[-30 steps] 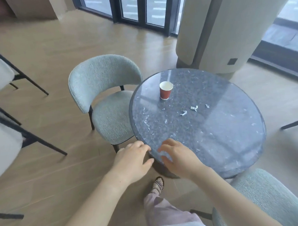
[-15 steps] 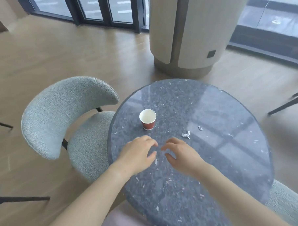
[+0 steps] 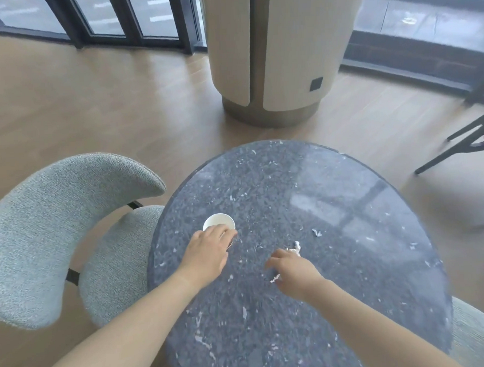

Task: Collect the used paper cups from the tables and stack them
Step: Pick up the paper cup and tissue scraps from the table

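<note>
A red paper cup with a white inside [image 3: 217,222] stands upright on the left part of the round dark stone table [image 3: 333,196]. My left hand [image 3: 208,252] is against the cup's near side with its fingers curled around the wall; most of the cup's red outside is hidden behind the hand. My right hand [image 3: 293,272] hovers low over the middle of the table, fingers loosely apart, holding nothing.
Small white paper scraps [image 3: 295,246] lie just beyond my right fingertips, and another [image 3: 316,232] lies farther right. A grey upholstered chair [image 3: 51,227] stands left of the table, another chair seat [image 3: 475,337] at the lower right. A wide cream column [image 3: 279,51] rises behind the table.
My view has moved closer over the table. My left hand went forward from the table's near part to the cup and wrapped around it. My right hand moved right toward the scraps.
</note>
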Demonstrator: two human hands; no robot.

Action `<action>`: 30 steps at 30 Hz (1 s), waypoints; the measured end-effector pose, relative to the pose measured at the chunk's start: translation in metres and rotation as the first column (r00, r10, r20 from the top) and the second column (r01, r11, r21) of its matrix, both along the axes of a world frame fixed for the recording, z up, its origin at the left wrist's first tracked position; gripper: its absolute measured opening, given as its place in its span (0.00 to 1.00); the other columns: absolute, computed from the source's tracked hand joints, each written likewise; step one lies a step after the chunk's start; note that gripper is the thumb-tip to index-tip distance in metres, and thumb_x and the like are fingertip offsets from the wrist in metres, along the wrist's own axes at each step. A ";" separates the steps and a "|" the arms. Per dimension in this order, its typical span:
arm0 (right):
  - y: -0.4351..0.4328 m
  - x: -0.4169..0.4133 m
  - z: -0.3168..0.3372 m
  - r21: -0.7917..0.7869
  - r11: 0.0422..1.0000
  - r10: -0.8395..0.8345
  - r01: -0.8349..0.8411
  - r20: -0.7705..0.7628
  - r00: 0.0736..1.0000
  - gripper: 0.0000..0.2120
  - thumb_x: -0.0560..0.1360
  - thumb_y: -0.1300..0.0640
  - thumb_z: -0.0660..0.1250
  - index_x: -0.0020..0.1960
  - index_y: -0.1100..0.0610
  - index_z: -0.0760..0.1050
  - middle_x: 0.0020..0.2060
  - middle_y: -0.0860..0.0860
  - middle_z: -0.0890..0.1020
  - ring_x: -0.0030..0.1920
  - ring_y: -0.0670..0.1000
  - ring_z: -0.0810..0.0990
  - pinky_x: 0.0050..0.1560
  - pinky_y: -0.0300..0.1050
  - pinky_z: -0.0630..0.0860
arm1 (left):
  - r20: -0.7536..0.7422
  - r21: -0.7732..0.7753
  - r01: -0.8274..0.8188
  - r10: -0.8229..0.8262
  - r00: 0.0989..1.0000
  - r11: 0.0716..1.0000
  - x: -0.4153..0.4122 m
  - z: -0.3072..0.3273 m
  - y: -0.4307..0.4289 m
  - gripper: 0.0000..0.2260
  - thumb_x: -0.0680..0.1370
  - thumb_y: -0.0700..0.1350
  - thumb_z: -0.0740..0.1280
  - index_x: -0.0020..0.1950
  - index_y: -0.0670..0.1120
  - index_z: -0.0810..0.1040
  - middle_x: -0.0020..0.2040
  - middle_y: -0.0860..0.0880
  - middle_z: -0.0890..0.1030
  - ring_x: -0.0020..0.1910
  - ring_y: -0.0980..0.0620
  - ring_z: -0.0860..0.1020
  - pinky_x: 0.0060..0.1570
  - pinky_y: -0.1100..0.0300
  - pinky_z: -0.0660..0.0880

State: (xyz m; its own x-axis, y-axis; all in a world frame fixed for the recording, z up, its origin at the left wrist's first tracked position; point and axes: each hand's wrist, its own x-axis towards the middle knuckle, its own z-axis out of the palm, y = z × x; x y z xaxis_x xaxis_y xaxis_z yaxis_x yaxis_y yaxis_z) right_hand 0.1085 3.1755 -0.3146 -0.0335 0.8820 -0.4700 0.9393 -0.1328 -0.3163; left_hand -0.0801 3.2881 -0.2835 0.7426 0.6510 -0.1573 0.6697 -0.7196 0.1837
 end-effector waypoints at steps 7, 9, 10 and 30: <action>0.000 -0.009 -0.037 -0.025 0.999 0.033 -0.034 -0.045 0.998 0.13 0.72 0.61 0.66 0.57 0.56 0.73 0.56 0.55 0.70 0.57 0.57 0.69 0.47 0.52 0.75 | -0.003 -0.050 0.045 -0.045 0.999 0.998 0.009 -0.022 0.007 0.22 0.74 0.37 0.61 0.66 0.53 0.69 0.60 0.55 0.77 0.56 0.48 0.77 0.51 0.53 0.72; 0.001 -0.001 -0.039 0.009 1.000 0.006 -0.005 -0.092 0.996 0.13 0.71 0.65 0.64 0.54 0.57 0.76 0.53 0.56 0.73 0.55 0.57 0.72 0.47 0.50 0.73 | 0.110 -0.020 0.121 -0.119 0.987 0.992 0.015 -0.017 0.002 0.22 0.67 0.34 0.69 0.57 0.52 0.77 0.50 0.55 0.82 0.46 0.49 0.81 0.42 0.56 0.75; 0.001 0.004 -0.039 0.039 0.999 -0.017 0.021 -0.104 0.994 0.13 0.70 0.68 0.62 0.52 0.58 0.76 0.52 0.57 0.74 0.54 0.57 0.73 0.47 0.49 0.73 | 0.124 0.015 0.159 -0.160 0.979 0.987 0.018 -0.017 0.001 0.23 0.61 0.34 0.74 0.52 0.52 0.79 0.44 0.56 0.83 0.39 0.51 0.81 0.37 0.59 0.75; -0.006 0.060 -0.050 0.150 0.948 -0.265 0.279 -0.109 0.958 0.15 0.72 0.67 0.60 0.53 0.55 0.78 0.55 0.52 0.75 0.55 0.56 0.71 0.51 0.49 0.73 | 0.067 -0.126 0.087 -0.079 0.995 0.988 0.065 -0.027 -0.010 0.32 0.73 0.53 0.67 0.72 0.53 0.55 0.76 0.53 0.53 0.72 0.49 0.60 0.63 0.53 0.68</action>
